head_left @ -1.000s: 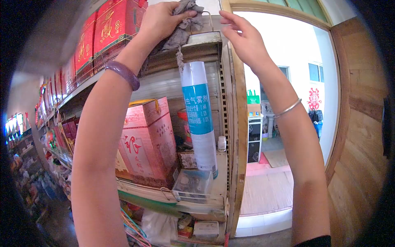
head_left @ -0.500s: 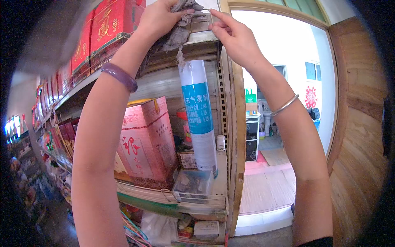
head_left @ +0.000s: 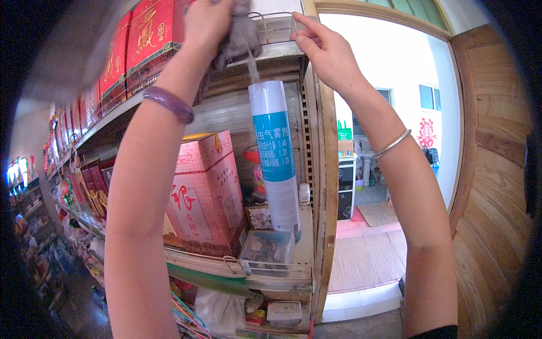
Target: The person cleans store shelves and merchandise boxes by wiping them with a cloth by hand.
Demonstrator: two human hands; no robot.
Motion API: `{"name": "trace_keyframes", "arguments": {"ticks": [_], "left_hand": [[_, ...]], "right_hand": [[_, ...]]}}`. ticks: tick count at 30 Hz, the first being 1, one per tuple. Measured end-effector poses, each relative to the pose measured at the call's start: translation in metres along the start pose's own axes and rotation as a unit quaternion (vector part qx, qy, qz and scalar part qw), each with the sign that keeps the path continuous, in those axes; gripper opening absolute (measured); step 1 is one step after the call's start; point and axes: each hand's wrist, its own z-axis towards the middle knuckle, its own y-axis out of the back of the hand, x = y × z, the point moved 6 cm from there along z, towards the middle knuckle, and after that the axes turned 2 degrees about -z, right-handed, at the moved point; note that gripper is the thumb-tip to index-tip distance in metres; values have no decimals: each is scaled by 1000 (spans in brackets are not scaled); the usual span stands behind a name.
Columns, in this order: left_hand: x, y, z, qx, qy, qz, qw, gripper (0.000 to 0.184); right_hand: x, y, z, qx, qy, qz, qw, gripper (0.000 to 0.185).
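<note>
A grey rag, smeared by motion, is bunched in my left hand at the front of the top shelf. One strand of it dangles over a tall white and teal spray can. My right hand pinches the right end of the wire shelf guard between thumb and forefinger. Below the rag, a pink gift box stands on the middle shelf, left of the can. In front of the can sits a clear plastic box with small items inside.
Red boxes line the top shelf to the left. A small white bottle stands right of the can. The wooden door frame borders the shelf, with an open doorway and a wooden door on the right.
My left hand has pulled the rag leftward along the shelf edge, uncovering more of the wire guard. My right hand keeps its pinch at the guard's end.
</note>
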Motion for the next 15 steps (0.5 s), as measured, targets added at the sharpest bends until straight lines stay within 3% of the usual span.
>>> {"name": "trace_keyframes", "arguments": {"ticks": [1,3,5,7,8,11,15], "left_hand": [[-5,-3,5,4,-4,-216,976,20],[7,29,1,-34,37,-147,988,37],[9,43,6,32,-118,82,989,46],[-2,32,-24,79,-227,256,936,57],[-1,23,-35,102,-248,280,922,63],[-13,12,-33,64,-275,342,896,67],[-11,0,-21,141,-178,392,891,64]], "right_hand": [[0,1,0,2,-2,-9,1000,39],[3,1,-1,4,-4,-23,1000,39],[4,1,-1,1,-1,-7,1000,40],[2,1,-1,-24,14,18,999,39],[-2,-1,-1,-47,27,37,998,38],[-1,-2,0,-69,52,50,995,37],[0,-2,-1,-12,29,8,999,40]]}}
